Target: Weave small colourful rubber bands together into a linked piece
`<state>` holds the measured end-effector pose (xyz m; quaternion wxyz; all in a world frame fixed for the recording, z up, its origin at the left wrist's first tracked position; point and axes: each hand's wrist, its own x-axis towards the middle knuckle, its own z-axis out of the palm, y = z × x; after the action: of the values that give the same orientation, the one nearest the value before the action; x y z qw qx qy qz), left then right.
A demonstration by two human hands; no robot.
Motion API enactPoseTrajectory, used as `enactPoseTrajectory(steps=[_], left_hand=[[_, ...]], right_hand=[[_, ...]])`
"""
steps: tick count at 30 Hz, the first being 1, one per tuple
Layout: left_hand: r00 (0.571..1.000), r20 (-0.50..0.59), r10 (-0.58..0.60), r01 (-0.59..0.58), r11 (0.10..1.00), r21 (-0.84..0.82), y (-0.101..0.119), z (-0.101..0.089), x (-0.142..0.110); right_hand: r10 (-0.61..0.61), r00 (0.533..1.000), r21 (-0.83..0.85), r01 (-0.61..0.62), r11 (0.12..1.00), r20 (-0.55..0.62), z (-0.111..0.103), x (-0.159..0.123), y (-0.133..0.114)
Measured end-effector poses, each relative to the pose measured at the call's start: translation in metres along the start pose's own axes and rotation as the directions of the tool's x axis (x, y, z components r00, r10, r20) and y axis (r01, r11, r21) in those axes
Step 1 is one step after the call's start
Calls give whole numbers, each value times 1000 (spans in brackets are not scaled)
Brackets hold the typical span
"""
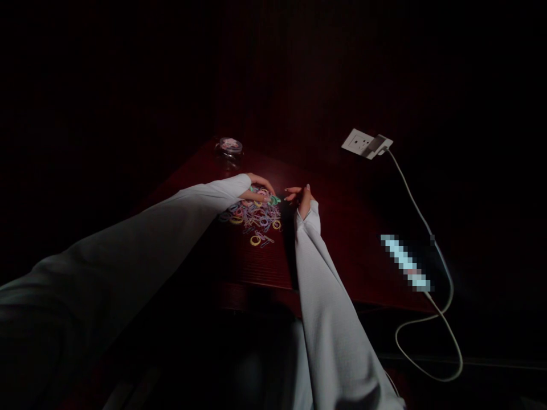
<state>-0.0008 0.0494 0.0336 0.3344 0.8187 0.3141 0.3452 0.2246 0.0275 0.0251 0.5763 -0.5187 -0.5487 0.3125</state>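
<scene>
A loose pile of small pastel hair ties and clips (252, 215) lies on the dark red table. Over its far side, my left hand (258, 185) reaches in from the left with thumb and fingers curved together. At their tips is a green hair tie (274, 200), apparently pinched; its exact shape is hard to make out in the dim light. Just right of the pile, my right hand (304, 199) is held with fingers apart and nothing visible in them. A yellow ring-shaped hair tie (255, 241) lies at the pile's near edge.
A clear jar (229, 151) with a pinkish lid stands at the table's far left corner. A white wall socket (356, 142) holds a charger, whose white cable (409, 193) loops down at the right. A pixelated bright device (405, 262) lies near the table's right side.
</scene>
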Motion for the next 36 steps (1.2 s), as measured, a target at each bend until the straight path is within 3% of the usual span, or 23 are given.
enactPoseTrajectory(steps=[9, 14, 20, 36], left_hand=[[991, -121, -58, 40, 989, -142, 9, -4, 3], [986, -140, -89, 62, 980, -191, 4, -6, 5], [988, -128, -82, 53, 975, -217, -2, -6, 8], [984, -157, -87, 60, 984, -169, -1, -7, 8]], right_hand=[[-25, 999, -47, 27, 999, 46, 2, 3, 8], [-106, 994, -199, 109, 974, 28, -3, -7, 6], [-210, 964, -360, 255, 897, 161, -9, -17, 1], [-238, 939, -446, 329, 832, 248, -7, -14, 2]])
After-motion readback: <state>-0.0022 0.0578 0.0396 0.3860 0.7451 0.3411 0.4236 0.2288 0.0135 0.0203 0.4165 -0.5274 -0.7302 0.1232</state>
